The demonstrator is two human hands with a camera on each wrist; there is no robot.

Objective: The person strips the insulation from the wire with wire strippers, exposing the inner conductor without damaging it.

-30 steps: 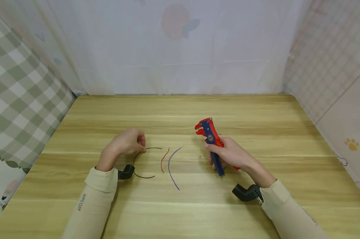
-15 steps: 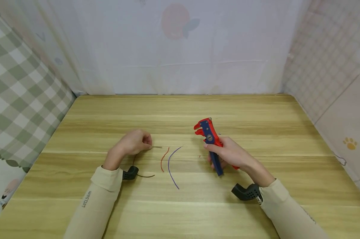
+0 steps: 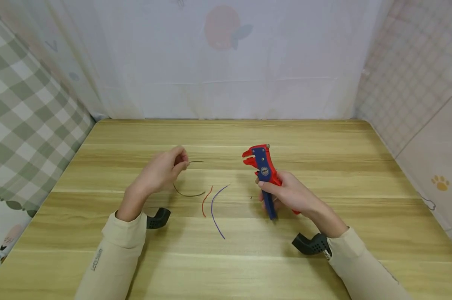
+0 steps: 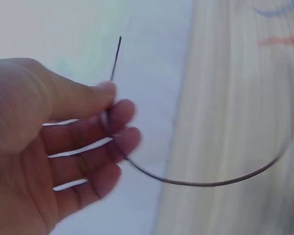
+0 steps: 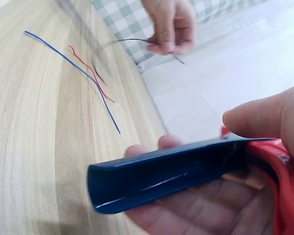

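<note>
My left hand [image 3: 159, 171] pinches a thin dark wire [image 4: 206, 184] between thumb and fingertips. A short end sticks out past the fingers, and the longer part curves away below in an arc. My right hand [image 3: 290, 192] grips a red and blue wire stripper [image 3: 264, 166] by its handles, its red nose pointing left and its jaws apart with nothing between them. In the right wrist view the blue handle [image 5: 161, 171] lies across the fingers. Between the hands a short red wire [image 3: 203, 204] and a longer blue wire [image 3: 213, 212] lie on the table.
The wooden table [image 3: 226, 271] has a white curtain [image 3: 166, 58] along its back edge. A green checked cloth [image 3: 31, 100] hangs at the left. A tiny dark scrap [image 3: 251, 197] lies left of the right hand.
My left hand first slid right along the dark wire, then lifted it up and away from me. The right hand stays nearly in place, with the stripper turned slightly.
</note>
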